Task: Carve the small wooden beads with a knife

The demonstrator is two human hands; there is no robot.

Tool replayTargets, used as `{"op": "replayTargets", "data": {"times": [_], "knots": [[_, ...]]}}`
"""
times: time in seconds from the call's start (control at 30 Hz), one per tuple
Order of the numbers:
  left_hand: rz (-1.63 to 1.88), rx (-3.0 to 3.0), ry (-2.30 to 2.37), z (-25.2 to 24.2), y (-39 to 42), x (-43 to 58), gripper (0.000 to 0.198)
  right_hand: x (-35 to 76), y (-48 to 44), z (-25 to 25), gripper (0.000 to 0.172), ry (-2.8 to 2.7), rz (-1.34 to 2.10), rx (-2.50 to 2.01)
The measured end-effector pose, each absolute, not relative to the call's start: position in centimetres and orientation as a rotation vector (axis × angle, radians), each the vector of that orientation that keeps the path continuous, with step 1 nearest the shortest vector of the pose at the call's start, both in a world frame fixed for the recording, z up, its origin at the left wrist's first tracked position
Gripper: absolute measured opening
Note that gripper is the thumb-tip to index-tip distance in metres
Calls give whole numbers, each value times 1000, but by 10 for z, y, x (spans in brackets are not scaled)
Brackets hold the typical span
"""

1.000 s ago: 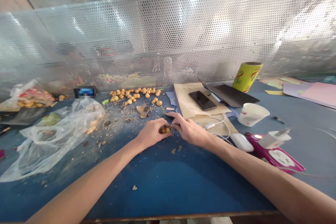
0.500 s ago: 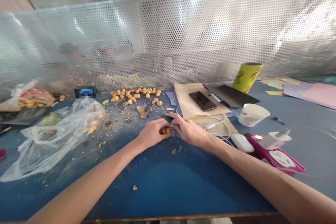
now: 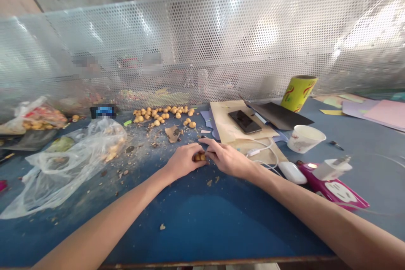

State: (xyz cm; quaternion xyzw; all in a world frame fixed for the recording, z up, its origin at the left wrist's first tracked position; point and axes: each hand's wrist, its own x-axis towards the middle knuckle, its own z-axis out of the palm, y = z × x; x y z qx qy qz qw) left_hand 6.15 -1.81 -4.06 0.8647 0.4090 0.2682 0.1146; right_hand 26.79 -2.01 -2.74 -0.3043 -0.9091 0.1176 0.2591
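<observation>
My left hand [image 3: 186, 160] is curled round small round yellow-brown fruits [image 3: 199, 157], low over the middle of the blue table [image 3: 196, 219]. Close against its right side is my right hand [image 3: 223, 157], its thumb and a finger bent in at the fruits and the index finger reaching out above them. Whether the right fingertips pinch anything is too small to tell. Beyond the hands lies a loose group of similar fruits [image 3: 156, 122], with a torn brown scrap [image 3: 172, 133] in front of them.
A clear plastic bag [image 3: 72, 164] and scattered debris lie left. To the right are a phone [image 3: 244, 121] on brown paper, a white cable, a paper cup [image 3: 305, 138], a yellow roll [image 3: 298, 93], a white case [image 3: 292, 172] and a pink power strip [image 3: 341, 190]. A perforated metal screen [image 3: 202, 42] stands behind.
The right hand's fingers have shifted very slightly at the fruits. My left hand keeps its place and its hold.
</observation>
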Motion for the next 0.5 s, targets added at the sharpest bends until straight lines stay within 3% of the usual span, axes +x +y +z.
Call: {"op": "replayTargets", "data": {"times": [0.5], "knots": [[773,2525,1204,-41,-17,61,16,267,-20,-28,47,-2458,380,-836]]}}
